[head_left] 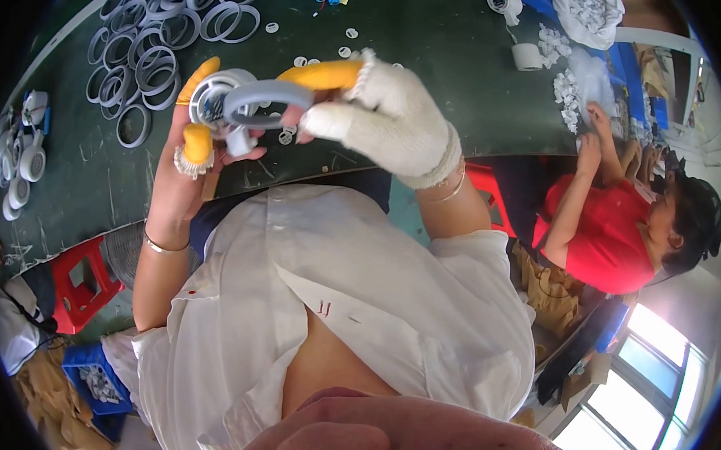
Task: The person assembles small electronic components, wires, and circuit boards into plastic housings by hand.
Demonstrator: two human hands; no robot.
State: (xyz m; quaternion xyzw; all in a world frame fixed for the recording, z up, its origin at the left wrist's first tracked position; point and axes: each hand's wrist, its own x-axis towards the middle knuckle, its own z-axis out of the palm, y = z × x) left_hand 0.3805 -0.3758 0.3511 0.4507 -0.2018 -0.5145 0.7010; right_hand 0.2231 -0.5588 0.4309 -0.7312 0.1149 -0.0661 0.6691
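My left hand (184,138), with yellow cots on two fingertips, grips a white round plastic housing (212,95) with a short white stub at its lower side. In my right hand (399,113), which wears a white knit glove with a yellow cot on one finger, a grey ring (279,90) is pinched between finger and thumb. The ring is tilted and overlaps the right side of the housing. From this view I cannot tell whether the two touch. My left fingers partly cover the housing.
A heap of grey rings (159,51) covers the table's far left. Small white discs (344,52) lie scattered beyond my hands. White round assemblies (31,163) are piled at the left edge. At the right, a co-worker in red (601,229) handles small white parts (567,93).
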